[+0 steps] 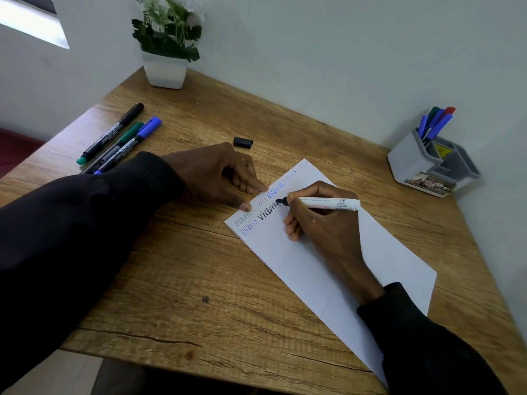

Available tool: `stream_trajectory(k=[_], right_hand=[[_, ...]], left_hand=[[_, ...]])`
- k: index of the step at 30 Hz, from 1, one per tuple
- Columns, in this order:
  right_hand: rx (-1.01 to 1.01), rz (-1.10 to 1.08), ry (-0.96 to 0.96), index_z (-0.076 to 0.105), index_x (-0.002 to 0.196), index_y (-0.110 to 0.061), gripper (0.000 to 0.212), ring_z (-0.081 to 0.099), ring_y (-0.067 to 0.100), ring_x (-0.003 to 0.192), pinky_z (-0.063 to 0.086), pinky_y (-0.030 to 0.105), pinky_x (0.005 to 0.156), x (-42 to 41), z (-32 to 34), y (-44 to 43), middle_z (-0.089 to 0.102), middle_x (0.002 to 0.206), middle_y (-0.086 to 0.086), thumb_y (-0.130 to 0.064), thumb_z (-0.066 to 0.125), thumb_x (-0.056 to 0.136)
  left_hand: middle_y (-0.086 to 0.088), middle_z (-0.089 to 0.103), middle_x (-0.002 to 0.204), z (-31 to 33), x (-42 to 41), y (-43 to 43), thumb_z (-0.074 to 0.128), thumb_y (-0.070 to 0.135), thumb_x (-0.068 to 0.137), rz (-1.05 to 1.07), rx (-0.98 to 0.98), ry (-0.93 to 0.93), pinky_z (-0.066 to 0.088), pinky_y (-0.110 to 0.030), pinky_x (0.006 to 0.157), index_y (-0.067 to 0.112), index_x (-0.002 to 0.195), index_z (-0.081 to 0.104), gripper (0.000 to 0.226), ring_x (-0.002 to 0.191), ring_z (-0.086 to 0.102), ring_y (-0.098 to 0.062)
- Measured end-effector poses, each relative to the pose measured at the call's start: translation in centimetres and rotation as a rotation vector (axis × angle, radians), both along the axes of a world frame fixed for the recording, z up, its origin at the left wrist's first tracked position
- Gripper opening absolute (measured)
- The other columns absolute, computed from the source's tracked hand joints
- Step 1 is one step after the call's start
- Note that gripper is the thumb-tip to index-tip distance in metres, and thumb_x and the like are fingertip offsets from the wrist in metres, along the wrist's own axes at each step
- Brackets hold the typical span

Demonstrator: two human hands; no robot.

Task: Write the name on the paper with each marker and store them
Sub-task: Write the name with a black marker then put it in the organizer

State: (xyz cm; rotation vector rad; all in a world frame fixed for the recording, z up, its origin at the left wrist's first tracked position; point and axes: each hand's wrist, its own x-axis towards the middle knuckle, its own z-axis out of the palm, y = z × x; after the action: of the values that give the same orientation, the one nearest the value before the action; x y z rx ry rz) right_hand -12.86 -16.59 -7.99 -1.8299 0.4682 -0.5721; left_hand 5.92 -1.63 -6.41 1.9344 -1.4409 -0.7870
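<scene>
A white sheet of paper (328,269) lies slanted on the wooden desk (185,266), with the name written several times in green, blue and black along its upper left edge. My right hand (322,220) grips a white-barrelled black marker (330,203), its tip touching the paper at the end of a thick black word. My left hand (216,175) rests on the desk, fingertips pressing the paper's top left edge. The marker's black cap (243,142) lies loose behind my left hand. Three capped markers (119,141), black, green and blue, lie at the left.
A grey desk organiser (427,163) at the right, against the wall, holds several blue, green and red markers (436,121). A white pot with a green plant (165,52) stands in the far corner. The desk's front edge runs just under my forearms.
</scene>
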Motion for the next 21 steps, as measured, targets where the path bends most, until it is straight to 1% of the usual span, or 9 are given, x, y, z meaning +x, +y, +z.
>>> stream_trajectory(k=[4,7,11,14,16,18,20,21], right_hand=[[0.019,-0.016,0.018,0.066,0.079,0.008,0.013,0.065,0.033,0.047,0.052,0.032,0.046,0.1,0.0,-0.1,0.069,0.063,0.021,0.006,0.065,0.091],[0.069,-0.041,0.005,0.062,0.078,0.008,0.012,0.064,0.033,0.047,0.052,0.033,0.046,0.1,-0.1,-0.2,0.069,0.064,0.022,0.007,0.063,0.09],[0.219,-0.057,-0.035,0.063,0.083,0.007,0.013,0.063,0.03,0.05,0.051,0.031,0.049,0.1,0.2,-0.6,0.069,0.068,0.023,0.005,0.063,0.095],[0.358,-0.059,-0.038,0.064,0.079,0.001,0.016,0.062,0.025,0.05,0.05,0.028,0.047,0.3,0.8,-1.0,0.069,0.067,0.021,0.006,0.062,0.095],[0.454,-0.04,-0.02,0.066,0.08,0.0,0.017,0.063,0.021,0.051,0.052,0.024,0.049,0.4,1.4,-1.3,0.069,0.067,0.019,0.005,0.062,0.095],[0.556,-0.017,-0.005,0.069,0.084,0.0,0.013,0.065,0.017,0.053,0.054,0.021,0.051,0.4,1.9,-1.6,0.071,0.067,0.016,0.003,0.062,0.095],[0.627,0.01,-0.023,0.071,0.089,0.003,0.009,0.066,0.016,0.054,0.055,0.019,0.053,0.2,2.8,-2.0,0.071,0.068,0.016,0.0,0.063,0.094],[0.649,0.026,-0.05,0.072,0.091,0.004,0.011,0.067,0.016,0.056,0.056,0.019,0.054,0.0,3.4,-2.3,0.072,0.07,0.017,-0.003,0.064,0.092]], left_hand=[[0.011,0.064,0.11,-0.1,0.0,-0.1,0.078,0.025,0.077,0.004,0.011,0.017,0.051,-0.027,0.09,0.029,0.121,0.067,0.045,0.103,0.058,-0.009],[0.012,0.064,0.109,0.0,0.0,0.0,0.078,0.025,0.077,-0.002,0.015,0.005,0.049,-0.026,0.091,0.032,0.12,0.067,0.045,0.102,0.057,-0.009],[0.01,0.063,0.109,0.1,0.0,0.2,0.077,0.023,0.079,0.008,0.012,0.038,0.045,-0.019,0.09,0.037,0.115,0.066,0.041,0.103,0.056,-0.007],[0.01,0.064,0.108,0.1,0.1,0.2,0.077,0.023,0.078,-0.01,0.002,0.035,0.05,-0.024,0.09,0.029,0.12,0.067,0.044,0.103,0.058,-0.009],[0.007,0.066,0.105,0.1,0.1,0.3,0.076,0.017,0.079,-0.002,-0.016,0.06,0.052,-0.018,0.084,0.024,0.121,0.068,0.043,0.097,0.059,-0.006],[0.004,0.069,0.102,0.1,0.1,0.4,0.074,0.012,0.081,0.026,-0.069,0.1,0.052,-0.013,0.082,0.02,0.121,0.068,0.041,0.093,0.062,-0.006],[0.003,0.071,0.099,0.3,0.1,0.4,0.074,0.01,0.082,0.107,-0.17,0.097,0.052,-0.014,0.084,0.018,0.117,0.07,0.037,0.093,0.063,-0.008],[0.003,0.072,0.098,0.3,0.3,0.4,0.074,0.01,0.081,0.177,-0.233,0.078,0.053,-0.015,0.084,0.018,0.114,0.072,0.034,0.092,0.064,-0.008]])
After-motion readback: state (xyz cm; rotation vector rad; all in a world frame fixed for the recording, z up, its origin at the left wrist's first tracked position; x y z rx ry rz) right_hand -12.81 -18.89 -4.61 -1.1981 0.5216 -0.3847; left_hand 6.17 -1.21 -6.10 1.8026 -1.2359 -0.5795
